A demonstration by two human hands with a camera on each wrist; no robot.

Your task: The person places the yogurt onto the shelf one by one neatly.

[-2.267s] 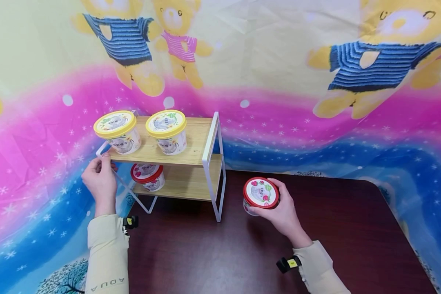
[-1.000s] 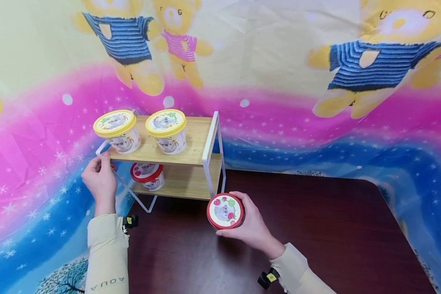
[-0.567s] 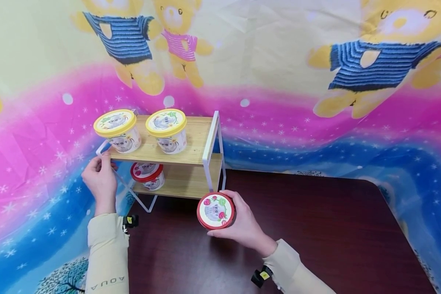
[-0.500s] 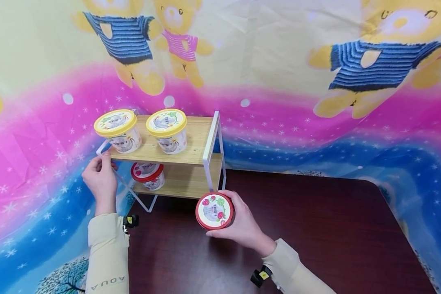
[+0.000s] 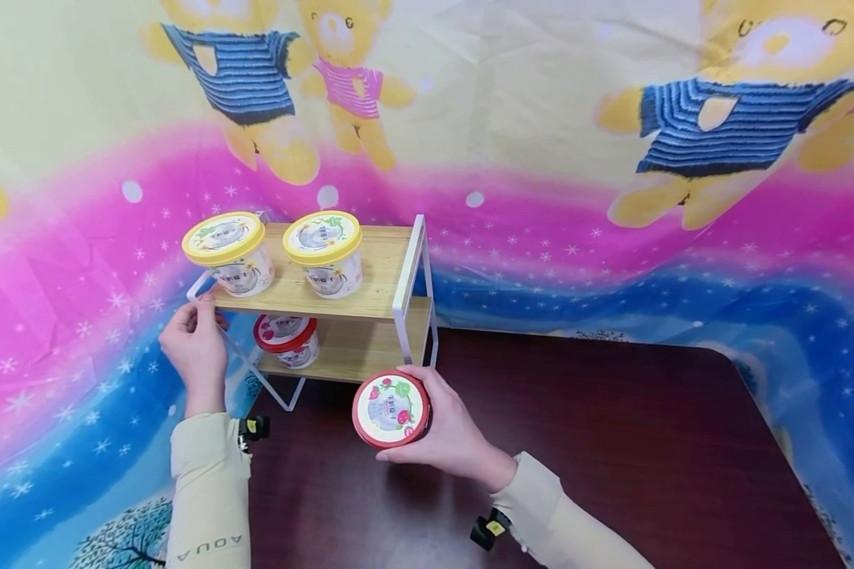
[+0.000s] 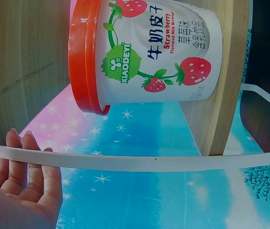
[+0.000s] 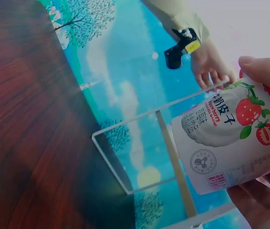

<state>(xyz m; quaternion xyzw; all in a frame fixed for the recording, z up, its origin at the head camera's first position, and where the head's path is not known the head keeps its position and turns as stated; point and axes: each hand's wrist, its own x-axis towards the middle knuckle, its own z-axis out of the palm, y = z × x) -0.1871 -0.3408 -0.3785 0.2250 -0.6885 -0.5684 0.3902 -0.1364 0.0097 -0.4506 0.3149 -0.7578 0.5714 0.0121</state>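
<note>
My right hand [image 5: 450, 431] grips a red-lidded strawberry milk tub [image 5: 390, 409] by its side, in front of the two-tier shelf. In the right wrist view the tub's white printed side [image 7: 230, 138] shows between thumb and fingers. My left hand [image 5: 196, 348] holds the front left corner of the shelf's white metal frame [image 5: 400, 316]; in the left wrist view its fingers [image 6: 27, 176] curl round the bar. Another red-lidded tub [image 5: 289, 341] stands on the lower board, at its left end. Two yellow-lidded tubs [image 5: 229, 245] stand side by side on the upper board [image 5: 377, 269].
The shelf stands at the back left of a dark reddish-brown table [image 5: 612, 442]. Its lower board [image 5: 363, 348] extends right of the red-lidded tub. A printed cloth backdrop [image 5: 527, 197] with bears hangs behind and beside the table.
My right hand has carried the red-lidded tub leftward across the table to the front of the shelf, tilting its lid toward me. The left hand has stayed on the frame.
</note>
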